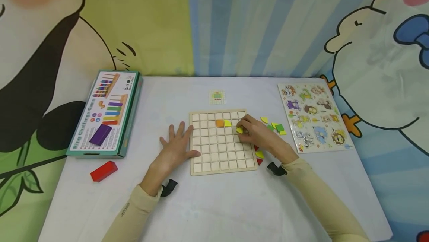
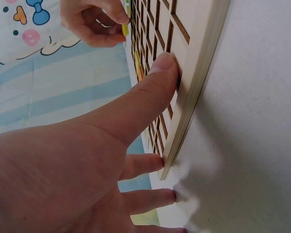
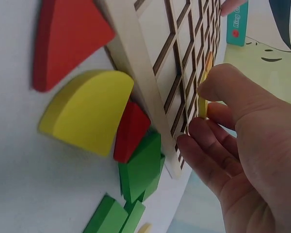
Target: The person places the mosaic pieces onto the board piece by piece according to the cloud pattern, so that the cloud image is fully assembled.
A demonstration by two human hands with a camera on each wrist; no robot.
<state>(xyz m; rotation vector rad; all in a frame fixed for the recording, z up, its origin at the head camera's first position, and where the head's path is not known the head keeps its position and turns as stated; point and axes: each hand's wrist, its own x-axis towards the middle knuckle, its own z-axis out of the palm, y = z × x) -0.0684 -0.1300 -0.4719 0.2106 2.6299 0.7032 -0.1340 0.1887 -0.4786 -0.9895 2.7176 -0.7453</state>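
Observation:
A wooden grid board (image 1: 221, 160) lies mid-table, with an orange tile (image 1: 219, 123) and a yellow tile (image 1: 228, 123) set in its second row. My right hand (image 1: 258, 132) pinches a small yellow piece (image 1: 239, 130) over the board's right side; the right wrist view shows that yellow piece (image 3: 202, 106) between thumb and fingers. My left hand (image 1: 175, 146) lies flat on the table at the board's left edge, its thumb (image 2: 150, 92) pressing the wooden grid board (image 2: 203, 63).
Loose green and yellow pieces (image 1: 276, 126) lie right of the board, red and yellow ones (image 1: 259, 155) near its lower right corner. An animal puzzle (image 1: 313, 117) sits far right, a game box (image 1: 105, 113) and red block (image 1: 104, 170) at left, a pattern card (image 1: 217, 97) behind.

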